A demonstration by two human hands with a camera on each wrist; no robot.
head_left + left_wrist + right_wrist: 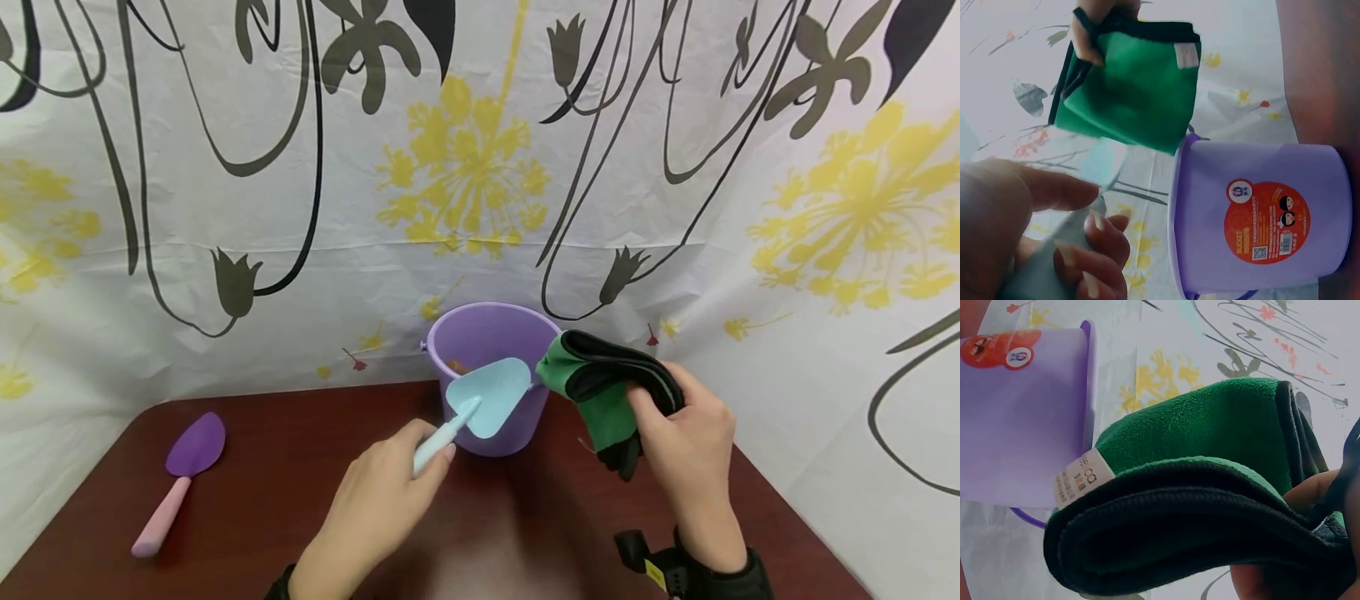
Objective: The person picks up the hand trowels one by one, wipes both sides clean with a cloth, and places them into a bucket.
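Observation:
My left hand (386,487) grips the handle of a light blue toy trowel (491,396), whose blade is raised in front of a purple bucket (495,437). In my right hand (693,446) is a folded green cloth (607,412) with black edging, pinched between thumb and fingers. The cloth hangs beside the bucket's right rim, and a white label (1082,479) shows on it in the right wrist view. Something small and brownish (456,367) is partly visible inside the bucket; the blade hides part of the bucket's front.
On the left of the dark red-brown table (300,467) lies another trowel with a purple blade (197,444) and pink handle. A white sheet (337,208) with flower patterns hangs behind the table and along its sides. The bucket stands near the back edge.

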